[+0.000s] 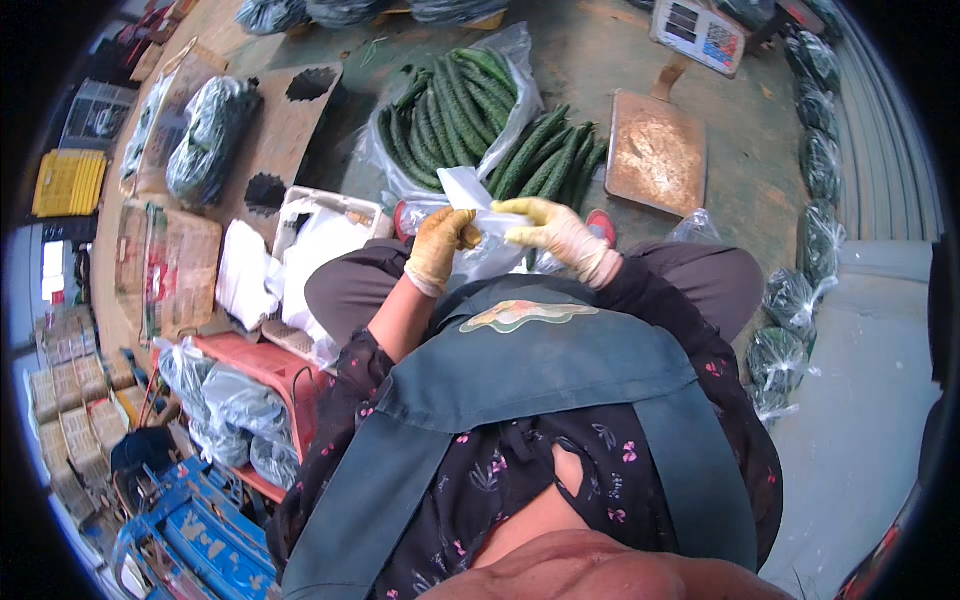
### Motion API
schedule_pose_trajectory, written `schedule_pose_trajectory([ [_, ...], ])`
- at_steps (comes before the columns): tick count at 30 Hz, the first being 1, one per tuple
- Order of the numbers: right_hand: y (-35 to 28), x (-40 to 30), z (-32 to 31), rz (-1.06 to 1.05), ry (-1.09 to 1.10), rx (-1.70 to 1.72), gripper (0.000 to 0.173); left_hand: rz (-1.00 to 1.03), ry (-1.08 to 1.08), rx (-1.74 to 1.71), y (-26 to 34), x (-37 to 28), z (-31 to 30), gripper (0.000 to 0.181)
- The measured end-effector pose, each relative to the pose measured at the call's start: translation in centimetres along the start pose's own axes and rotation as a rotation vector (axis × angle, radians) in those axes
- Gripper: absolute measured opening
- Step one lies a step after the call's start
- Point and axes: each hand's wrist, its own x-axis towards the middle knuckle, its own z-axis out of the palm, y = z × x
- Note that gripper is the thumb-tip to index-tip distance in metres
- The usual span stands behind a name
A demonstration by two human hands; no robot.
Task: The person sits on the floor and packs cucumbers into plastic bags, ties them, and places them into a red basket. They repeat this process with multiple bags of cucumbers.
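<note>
My left hand (444, 244), in a yellowish work glove, is closed on the edge of a translucent plastic bag (469, 189). At the bag's other side is my right hand (551, 231), in a pale yellow glove, its fingers closed on the plastic. Just beyond my hands, a large open plastic bag full of cucumbers (450, 112) lies on the floor. To its right is a loose pile of cucumbers (551, 157). A platform scale (656, 154) with a worn, rusty top stands farther right.
White bags fill a plastic crate (330, 202) on my left. A red crate (255, 360) stands by bagged goods (240, 397). Left ahead, a wrapped bundle (214, 139) rests on a board with holes (289, 112). Bagged cucumbers (817, 161) line the right wall. A blue metal cart (202, 532) is at lower left.
</note>
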Motion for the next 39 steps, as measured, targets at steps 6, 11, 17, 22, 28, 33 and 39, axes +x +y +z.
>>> schedule_pose_trajectory([
  [6, -2.9, -1.1, -1.8, -0.007, -0.082, 0.138, 0.057, 0.07, -0.074, 0.12, 1.5, 0.5, 1.2, 0.026],
  [11, -1.7, -0.9, -2.1, -0.077, -0.055, 0.047, 0.063, 0.097, -0.143, 0.133, 1.6, -0.1, 2.6, 0.025],
  [17, -0.8, -0.9, -1.0, -0.06, -0.087, 0.015, 0.066, -0.038, -0.125, -0.013, -1.0, -1.1, 2.0, 0.026],
  [22, 0.5, -0.9, 0.3, -0.013, -0.109, -0.09, 0.069, -0.041, -0.024, -0.086, -1.6, -2.2, 0.4, 0.03],
  [28, -1.1, -1.1, 0.0, 0.093, 0.045, -0.209, 0.06, 0.162, 0.276, -0.291, 2.5, -1.7, -11.3, 0.03],
  [33, -4.4, -0.5, 4.2, -0.043, -0.019, -0.219, 0.047, 0.206, 0.283, -0.088, 5.0, -4.5, -12.1, 0.024],
  [39, -4.5, 3.3, 8.6, -0.493, -0.15, -1.007, 0.057, 0.113, 0.071, -0.079, 0.7, -6.6, -4.4, 0.027],
])
